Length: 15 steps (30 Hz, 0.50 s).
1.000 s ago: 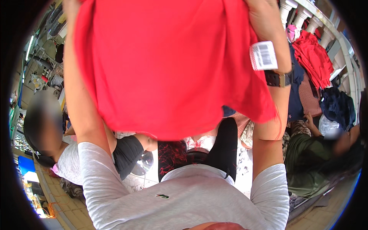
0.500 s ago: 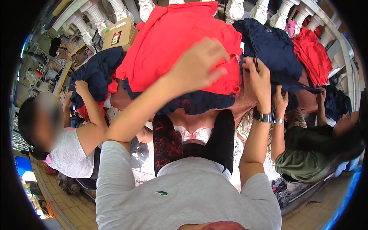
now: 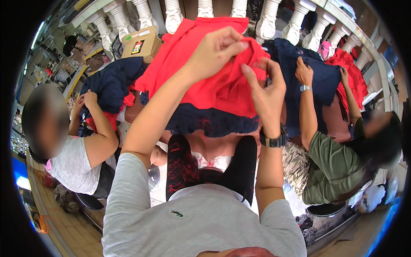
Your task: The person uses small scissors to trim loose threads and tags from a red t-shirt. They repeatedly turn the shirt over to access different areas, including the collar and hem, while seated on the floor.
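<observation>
A large red cloth garment (image 3: pixel 205 88) lies spread over the pile in front of me. My left hand (image 3: pixel 216 51) is closed, its thumb and fingers pinching a raised fold of the red cloth near the pile's right side. To the right of it, my right hand (image 3: pixel 269 88), with a dark wristwatch above it, is held up close to the same cloth. Its fingers curl inward with the thumb apart, and a dark bit shows between them that I cannot make out. Beneath the red cloth, dark navy cloth (image 3: pixel 205 122) with red thread scraps hangs over the edge.
A person (image 3: pixel 81 160) at left handles navy cloth (image 3: pixel 113 81). Another person (image 3: pixel 338 165) at right holds up a navy garment (image 3: pixel 319 81). Red cloth (image 3: pixel 351 68) lies far right. A cardboard box (image 3: pixel 141 45) stands before the white balusters (image 3: pixel 173 17).
My left hand has moved up and taken a fold of the red cloth, which is now raised. My right hand has come left toward it. The person at right has lifted the navy garment.
</observation>
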Available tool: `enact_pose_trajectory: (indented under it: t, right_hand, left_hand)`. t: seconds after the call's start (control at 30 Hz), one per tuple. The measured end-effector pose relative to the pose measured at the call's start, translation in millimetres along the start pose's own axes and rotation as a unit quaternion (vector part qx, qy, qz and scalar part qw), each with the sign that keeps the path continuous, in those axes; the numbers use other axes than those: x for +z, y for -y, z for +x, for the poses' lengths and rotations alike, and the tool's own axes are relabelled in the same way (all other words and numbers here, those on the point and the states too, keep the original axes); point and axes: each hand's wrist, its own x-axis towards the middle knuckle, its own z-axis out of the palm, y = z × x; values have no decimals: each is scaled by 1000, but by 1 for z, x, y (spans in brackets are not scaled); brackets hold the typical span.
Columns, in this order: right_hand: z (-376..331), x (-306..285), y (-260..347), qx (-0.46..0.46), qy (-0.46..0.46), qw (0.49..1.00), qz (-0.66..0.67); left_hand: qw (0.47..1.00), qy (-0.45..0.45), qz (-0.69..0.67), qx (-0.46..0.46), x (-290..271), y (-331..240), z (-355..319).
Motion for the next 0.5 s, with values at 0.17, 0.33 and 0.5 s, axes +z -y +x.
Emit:
enact_pose_trajectory:
  t: [0.17,0.33,0.5]
  right_hand:
    - [18,48,4,-26,86,994,-54]
    - [32,22,-7,-122,-60,989,-61]
    - [-8,-16,3,-116,-17,991,-66]
  left_hand:
    - [963,-152,100,201,-55,-15,31]
    - [802,-190,489,285,-109,-50,-1]
    - [838,-187,483,172,-123,2,-85]
